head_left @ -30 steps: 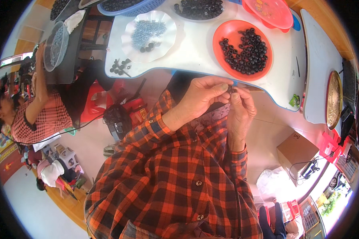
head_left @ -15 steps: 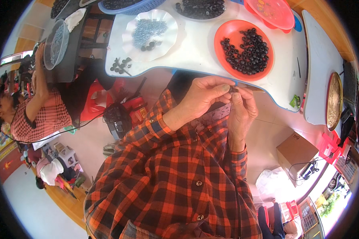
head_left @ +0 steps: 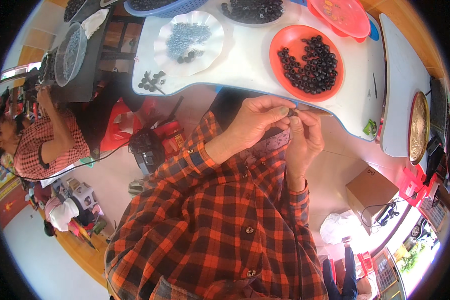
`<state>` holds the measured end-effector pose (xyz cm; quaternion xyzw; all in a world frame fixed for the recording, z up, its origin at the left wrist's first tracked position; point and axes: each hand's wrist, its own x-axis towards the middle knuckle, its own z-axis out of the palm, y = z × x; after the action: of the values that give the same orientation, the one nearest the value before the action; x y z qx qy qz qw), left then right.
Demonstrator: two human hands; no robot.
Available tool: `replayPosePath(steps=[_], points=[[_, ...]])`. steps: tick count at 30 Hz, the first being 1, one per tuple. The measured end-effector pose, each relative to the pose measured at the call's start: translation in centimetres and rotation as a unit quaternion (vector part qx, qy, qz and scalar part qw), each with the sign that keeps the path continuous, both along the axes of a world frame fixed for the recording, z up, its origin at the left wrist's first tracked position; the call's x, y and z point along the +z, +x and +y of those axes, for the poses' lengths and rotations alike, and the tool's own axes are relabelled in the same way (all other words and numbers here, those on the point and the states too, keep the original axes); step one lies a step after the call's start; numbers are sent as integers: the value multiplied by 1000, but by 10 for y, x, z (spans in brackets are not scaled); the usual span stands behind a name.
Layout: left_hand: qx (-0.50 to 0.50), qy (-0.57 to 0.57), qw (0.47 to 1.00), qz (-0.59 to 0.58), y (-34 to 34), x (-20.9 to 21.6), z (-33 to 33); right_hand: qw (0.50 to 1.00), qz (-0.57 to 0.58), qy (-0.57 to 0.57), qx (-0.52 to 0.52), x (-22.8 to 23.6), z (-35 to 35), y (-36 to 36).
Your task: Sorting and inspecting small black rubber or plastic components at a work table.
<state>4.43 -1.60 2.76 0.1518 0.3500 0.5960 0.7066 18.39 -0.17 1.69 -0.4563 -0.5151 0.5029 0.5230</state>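
Observation:
My left hand and my right hand meet just off the table's front edge, both closed in a pinch. Between their fingertips sits a small dark part, mostly covered by thumbs and fingers; its exact kind is hard to make out. Beyond my right hand lies a red plate holding many small black ring-like parts. To the left a white wavy-rimmed dish holds small clear pieces and several black parts. A small group of black parts lies by the table's left front corner.
Along the back of the white table are a blue basket, a bowl of black parts and a red tray. A thin dark stick and a green wrapper lie right. A co-worker sits left.
My hands stay almost in place, with slight finger movement around the small dark part. At left, the co-worker's forearm has come down away from the clear bowl.

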Motion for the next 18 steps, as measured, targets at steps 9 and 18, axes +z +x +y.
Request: replayPosePath(steps=[9, 18], points=[[2, 28, 978, 207, -2, 10, -2, 972, -184, 144, 14, 8, 3, 1], [4, 44, 970, 240, -2, 4, -3, 933, -288, 215, 19, 17, 2, -7]])
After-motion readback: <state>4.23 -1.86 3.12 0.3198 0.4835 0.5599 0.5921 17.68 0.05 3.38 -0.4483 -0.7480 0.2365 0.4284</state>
